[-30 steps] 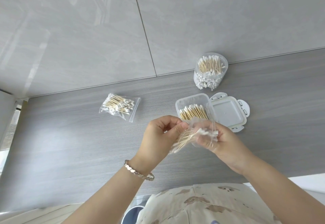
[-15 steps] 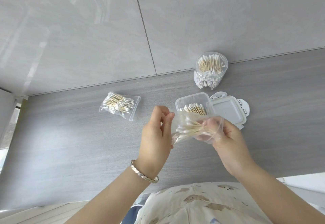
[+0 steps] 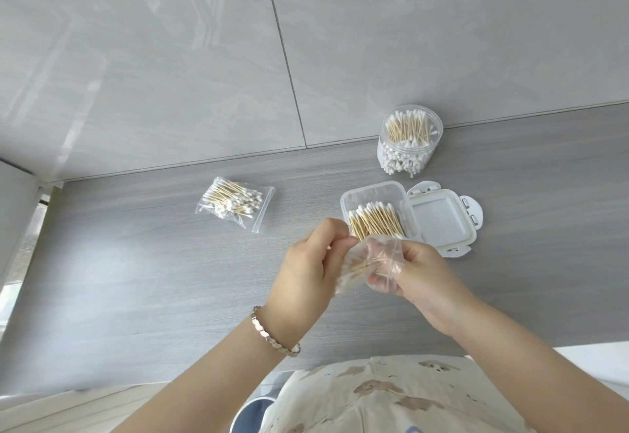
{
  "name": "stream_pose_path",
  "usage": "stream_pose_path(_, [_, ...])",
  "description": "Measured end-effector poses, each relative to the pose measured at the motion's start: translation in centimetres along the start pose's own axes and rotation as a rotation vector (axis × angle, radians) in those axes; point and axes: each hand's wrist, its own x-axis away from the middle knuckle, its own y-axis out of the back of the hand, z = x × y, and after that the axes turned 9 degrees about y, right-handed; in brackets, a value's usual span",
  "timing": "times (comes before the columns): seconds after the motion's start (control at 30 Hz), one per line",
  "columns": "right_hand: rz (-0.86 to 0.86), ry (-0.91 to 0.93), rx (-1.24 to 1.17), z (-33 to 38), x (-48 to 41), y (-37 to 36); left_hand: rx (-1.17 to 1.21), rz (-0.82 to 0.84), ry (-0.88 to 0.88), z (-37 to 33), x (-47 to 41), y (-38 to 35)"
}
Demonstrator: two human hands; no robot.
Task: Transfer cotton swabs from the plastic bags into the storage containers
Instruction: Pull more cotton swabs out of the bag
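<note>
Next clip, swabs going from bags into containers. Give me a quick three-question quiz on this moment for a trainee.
1. True or false: the square container has its lid lying open beside it.
2. The left hand and right hand together hold: A the lid, B a clear bag of swabs, C a spoon.
3. How many swab bags lie untouched on the counter?

Key: 1 true. 2 B. 3 one, the spare bag left of the square container.

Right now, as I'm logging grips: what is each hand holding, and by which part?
Both hold one clear plastic bag of cotton swabs: the left hand pinches its left edge, the right hand grips its right side.
</note>
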Motion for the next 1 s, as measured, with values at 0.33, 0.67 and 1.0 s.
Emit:
stream_pose_path(0.33, [-0.072, 0.043, -0.062, -0.7, 0.2, -0.1, 0.532, -0.084, 0.453, -1.7, 0.9, -0.6])
stream_pose_path(0.67, [-0.040, 0.550, 0.124, -1.3, 2.6, 1.3, 0.709, -0.087, 1.026, -2.9, 1.4, -1.1])
stream_pose_path(1.0, [-0.104, 0.552, 0.117, -1.6, 3.4, 3.2, 0.523, -0.362, 0.718, -3.2, 2.0, -2.0])
